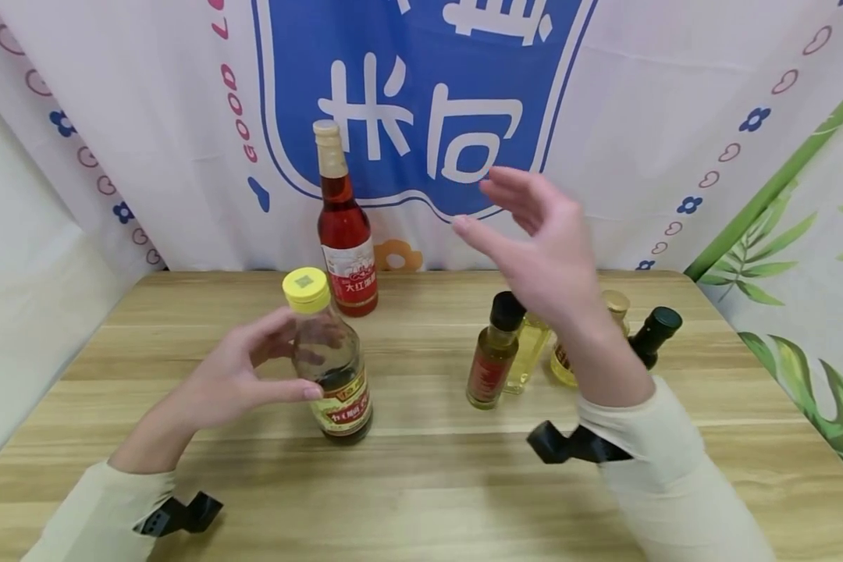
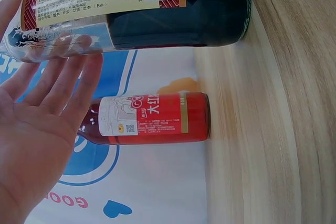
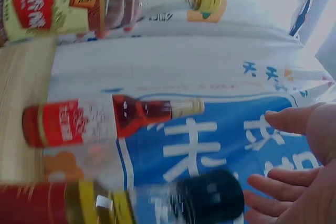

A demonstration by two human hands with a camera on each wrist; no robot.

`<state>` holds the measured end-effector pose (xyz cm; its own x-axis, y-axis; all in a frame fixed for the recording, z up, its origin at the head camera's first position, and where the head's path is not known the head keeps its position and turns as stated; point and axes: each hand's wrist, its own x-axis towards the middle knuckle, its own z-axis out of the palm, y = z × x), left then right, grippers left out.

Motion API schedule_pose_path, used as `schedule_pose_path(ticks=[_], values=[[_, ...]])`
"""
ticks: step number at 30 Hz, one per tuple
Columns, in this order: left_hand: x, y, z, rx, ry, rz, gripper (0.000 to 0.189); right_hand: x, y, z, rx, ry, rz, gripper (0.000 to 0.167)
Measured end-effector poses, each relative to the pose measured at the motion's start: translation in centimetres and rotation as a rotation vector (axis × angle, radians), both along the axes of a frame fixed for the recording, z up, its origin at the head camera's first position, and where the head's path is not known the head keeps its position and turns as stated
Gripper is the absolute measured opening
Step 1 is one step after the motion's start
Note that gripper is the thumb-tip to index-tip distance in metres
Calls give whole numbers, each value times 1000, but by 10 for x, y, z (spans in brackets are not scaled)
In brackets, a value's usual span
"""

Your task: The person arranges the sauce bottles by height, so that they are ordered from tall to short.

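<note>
From here I see the left hand point(image 1: 233, 380) curled round the yellow-capped bottle point(image 1: 344, 402), probably steadying it; the right hand point(image 1: 544, 246) hovers empty, spread, near the black-capped bottle point(image 1: 492, 365).

In the head view I wear long, pale cream sleeves: my left sleeve point(image 1: 101, 511) at the lower left of the frame, my right sleeve point(image 1: 677, 476) at the lower right, both plain and softly creased, ending at the wrists. A black, angular left wrist piece point(image 1: 200, 511) carries small marks on its side; the right wrist piece point(image 1: 549, 442) is likewise black and blocky. My left grip point(image 1: 246, 375) and right grip point(image 1: 544, 246) are bare.
</note>
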<state>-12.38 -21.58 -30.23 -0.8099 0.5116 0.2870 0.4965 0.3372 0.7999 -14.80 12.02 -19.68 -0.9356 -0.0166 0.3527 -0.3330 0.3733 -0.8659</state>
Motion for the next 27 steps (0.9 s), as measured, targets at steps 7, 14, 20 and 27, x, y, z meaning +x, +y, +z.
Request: schedule_pose_path(ticks=[7, 14, 20, 27], values=[[4, -4, 1, -9, 6, 15, 65, 12, 36, -18, -31, 24, -20, 63], [7, -8, 1, 6, 25, 22, 68, 17, 61, -40, -120, -8, 26, 65], [5, -7, 0, 40, 28, -26, 67, 23, 73, -61, -125, -70, 77, 66], [-1, -1, -1, 50, 1, -68, 64, 25, 86, -81, -89, -109, 91, 68]])
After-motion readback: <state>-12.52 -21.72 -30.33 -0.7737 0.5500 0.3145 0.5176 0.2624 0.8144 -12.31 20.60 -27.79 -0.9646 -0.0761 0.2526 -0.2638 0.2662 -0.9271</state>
